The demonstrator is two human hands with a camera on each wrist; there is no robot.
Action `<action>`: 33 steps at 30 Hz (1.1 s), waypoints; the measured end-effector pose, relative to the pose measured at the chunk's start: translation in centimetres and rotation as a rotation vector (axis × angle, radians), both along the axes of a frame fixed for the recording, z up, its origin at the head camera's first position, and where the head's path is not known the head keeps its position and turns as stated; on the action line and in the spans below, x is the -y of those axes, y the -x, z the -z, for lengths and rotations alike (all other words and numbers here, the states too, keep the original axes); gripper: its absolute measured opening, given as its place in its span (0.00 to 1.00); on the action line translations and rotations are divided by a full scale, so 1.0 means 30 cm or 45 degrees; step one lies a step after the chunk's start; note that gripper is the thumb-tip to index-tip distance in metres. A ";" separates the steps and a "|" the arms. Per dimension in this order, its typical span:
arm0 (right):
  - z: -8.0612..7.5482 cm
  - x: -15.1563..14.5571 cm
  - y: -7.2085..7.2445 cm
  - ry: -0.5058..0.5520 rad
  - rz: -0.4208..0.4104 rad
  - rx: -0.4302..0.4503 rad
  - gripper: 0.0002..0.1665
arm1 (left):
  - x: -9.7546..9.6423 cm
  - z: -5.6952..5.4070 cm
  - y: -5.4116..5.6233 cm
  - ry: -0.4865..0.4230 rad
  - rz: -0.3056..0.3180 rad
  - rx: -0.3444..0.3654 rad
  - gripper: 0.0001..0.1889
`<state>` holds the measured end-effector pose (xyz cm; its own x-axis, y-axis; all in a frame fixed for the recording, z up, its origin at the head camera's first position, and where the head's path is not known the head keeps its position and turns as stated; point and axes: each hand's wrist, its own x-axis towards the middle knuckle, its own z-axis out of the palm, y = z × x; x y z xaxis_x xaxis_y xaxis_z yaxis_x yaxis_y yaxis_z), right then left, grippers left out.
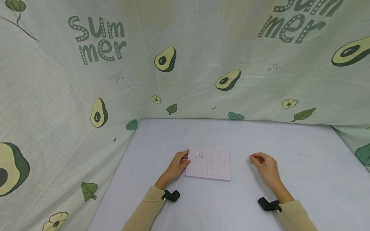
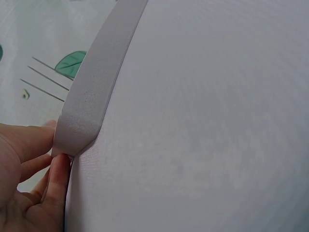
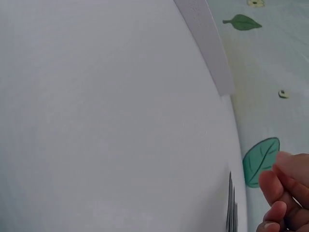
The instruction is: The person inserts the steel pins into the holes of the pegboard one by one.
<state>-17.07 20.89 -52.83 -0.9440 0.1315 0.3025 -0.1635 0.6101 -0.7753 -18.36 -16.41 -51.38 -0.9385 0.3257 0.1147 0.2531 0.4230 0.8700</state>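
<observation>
A pale pink board (image 1: pixel 212 170) with a grid of small holes lies on the white table. Three thin metal needles (image 2: pixel 48 78) stand upright in it near its far left corner. My left hand (image 1: pixel 177 165) holds the board's left edge, thumb on top and a finger against the side in the left wrist view. To the right of the board, my right hand (image 1: pixel 266 166) hovers over the table, thumb and index fingertips together. Several more needles (image 3: pixel 231 208) stick up at the bottom of the right wrist view beside the curled fingers; their grip is out of frame.
The white table (image 1: pixel 303 154) reaches back to a hanging cloth (image 1: pixel 196 89) printed with avocados and leaves, which also covers the left side. Each wrist wears a black camera (image 1: pixel 172 195) on a strap.
</observation>
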 end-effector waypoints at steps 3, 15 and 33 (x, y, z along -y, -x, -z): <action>-0.004 -0.007 -0.008 -0.006 0.005 0.003 0.09 | -0.001 -0.035 -0.013 0.004 0.013 0.006 0.26; 0.014 -0.041 -0.038 -0.055 0.052 0.015 0.10 | 0.017 0.033 0.022 0.012 0.021 0.005 0.27; 0.061 -0.044 -0.067 -0.145 0.064 -0.054 0.05 | 0.032 0.106 0.047 0.029 0.024 0.005 0.29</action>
